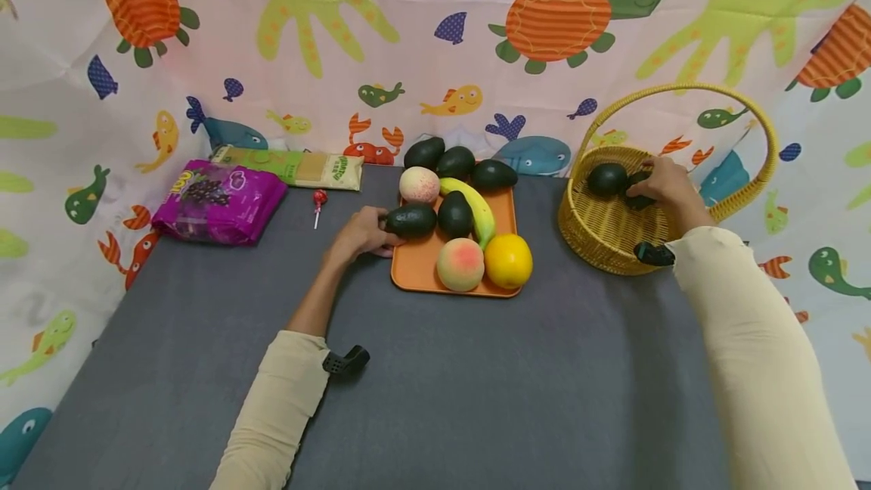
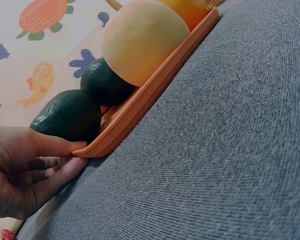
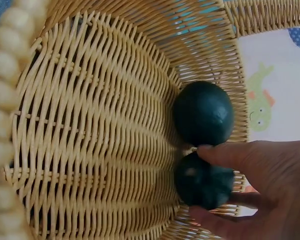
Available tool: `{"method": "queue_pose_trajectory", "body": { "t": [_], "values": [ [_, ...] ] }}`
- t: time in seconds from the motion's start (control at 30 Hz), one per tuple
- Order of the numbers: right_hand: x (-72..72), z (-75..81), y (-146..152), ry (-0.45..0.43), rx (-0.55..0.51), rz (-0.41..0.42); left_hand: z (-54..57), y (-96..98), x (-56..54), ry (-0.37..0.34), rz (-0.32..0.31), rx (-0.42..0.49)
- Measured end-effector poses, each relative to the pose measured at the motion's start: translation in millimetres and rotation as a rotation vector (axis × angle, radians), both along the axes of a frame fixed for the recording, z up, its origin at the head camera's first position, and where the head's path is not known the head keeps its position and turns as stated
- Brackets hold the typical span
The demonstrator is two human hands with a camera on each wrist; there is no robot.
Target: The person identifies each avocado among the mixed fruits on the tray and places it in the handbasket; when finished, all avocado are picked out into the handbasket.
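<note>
My left hand (image 1: 365,233) pinches the left rim of an orange tray (image 1: 416,276), thumb on top and fingers beneath in the left wrist view. Right beside the thumb lies an avocado (image 2: 72,116). The tray bears several more avocados, a banana (image 1: 478,210), a pale pink-speckled fruit (image 1: 419,185), a peach (image 1: 460,265) and a yellow-orange fruit (image 1: 508,261). Inside a yellow wicker basket (image 1: 587,242), my right hand (image 1: 665,184) grips an avocado (image 3: 202,182) between thumb and fingers. Another avocado (image 3: 204,113) sits close against it by the basket's wall.
Left of the tray, a purple package (image 1: 219,203) with grapes pictured on it lies near a green and tan packet (image 1: 299,167). A red lollipop (image 1: 319,201) lies between them and the tray. The basket's tall handle (image 1: 680,87) arches above its opening. A patterned curtain (image 1: 435,44) hangs behind.
</note>
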State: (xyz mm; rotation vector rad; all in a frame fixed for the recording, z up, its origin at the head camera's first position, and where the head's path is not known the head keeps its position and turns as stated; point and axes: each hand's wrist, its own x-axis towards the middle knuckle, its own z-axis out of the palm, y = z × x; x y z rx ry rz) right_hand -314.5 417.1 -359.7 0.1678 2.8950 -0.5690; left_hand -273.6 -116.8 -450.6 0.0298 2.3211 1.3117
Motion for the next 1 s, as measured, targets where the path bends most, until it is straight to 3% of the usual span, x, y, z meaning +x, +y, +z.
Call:
{"method": "queue_pose_trajectory", "body": {
  "t": [0.3,0.77,1.0],
  "values": [
    [2.3,-0.3,5.0,0.071,0.013,0.01,1.5,0.6,2.4,0.001,0.008,0.039],
    [6.3,25.6,-9.0,0.003,0.056,0.031,0.0,1.2,3.1,0.001,-0.002,0.037],
    [22.1,30.5,-26.0,0.093,0.071,-0.011,-0.2,1.8,2.9,0.009,-0.003,0.021]
  ]
}}
